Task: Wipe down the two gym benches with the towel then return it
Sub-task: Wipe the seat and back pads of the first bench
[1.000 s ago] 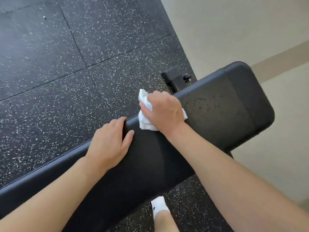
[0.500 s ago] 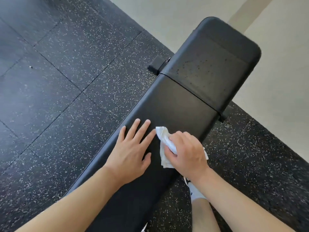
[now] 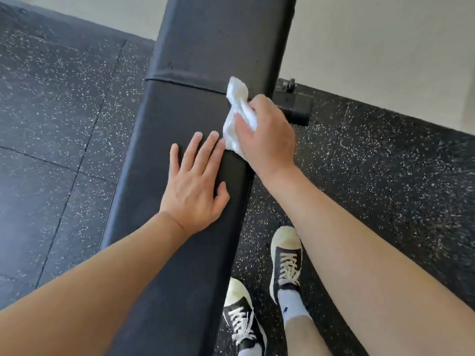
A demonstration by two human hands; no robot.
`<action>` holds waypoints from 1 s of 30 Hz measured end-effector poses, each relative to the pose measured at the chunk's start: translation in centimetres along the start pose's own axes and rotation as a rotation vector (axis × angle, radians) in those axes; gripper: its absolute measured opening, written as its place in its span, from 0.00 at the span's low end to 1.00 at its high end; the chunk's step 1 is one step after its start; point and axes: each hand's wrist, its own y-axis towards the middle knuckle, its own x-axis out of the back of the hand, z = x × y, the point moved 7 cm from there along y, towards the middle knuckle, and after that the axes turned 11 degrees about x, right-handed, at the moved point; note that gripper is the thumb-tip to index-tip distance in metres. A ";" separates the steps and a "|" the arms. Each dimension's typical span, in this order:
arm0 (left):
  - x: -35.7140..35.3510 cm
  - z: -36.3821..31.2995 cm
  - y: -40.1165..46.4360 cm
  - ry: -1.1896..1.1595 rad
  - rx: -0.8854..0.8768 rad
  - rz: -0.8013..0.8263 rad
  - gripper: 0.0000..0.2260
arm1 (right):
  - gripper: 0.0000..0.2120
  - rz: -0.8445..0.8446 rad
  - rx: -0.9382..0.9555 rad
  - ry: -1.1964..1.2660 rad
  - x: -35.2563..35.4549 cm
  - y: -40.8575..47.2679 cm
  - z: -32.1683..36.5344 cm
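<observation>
While right hand (image 3: 264, 140) stays off pad centre, fingers clamped on bunched towel (image 3: 237, 116) at bench (image 3: 180, 129) right edge: towel may slip off. Left hand (image 3: 196, 186) flat, fingers apart, blocks near stretch. Only 1 bench visible.

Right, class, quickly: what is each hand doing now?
Left hand: open, flat on the black padded bench.
Right hand: closed, holding the crumpled white towel.

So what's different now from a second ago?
The right hand slid the towel from the bench's far edge across to the near edge by the pad seam. The left hand went from gripping the far edge to lying flat on top. The towel stayed gripped.
</observation>
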 end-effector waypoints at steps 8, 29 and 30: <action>-0.7 0.5 0.0 -0.041 0.002 -0.097 0.36 | 0.12 -0.065 -0.416 0.399 0.1 -14.0 0.1; -1.6 0.4 0.3 0.031 -0.005 -0.098 0.37 | 0.16 -0.095 -0.523 0.501 -0.6 -15.5 -0.6; -1.5 0.4 0.3 0.022 -0.006 -0.103 0.38 | 0.16 -0.099 -0.523 0.503 -0.5 -15.4 -0.5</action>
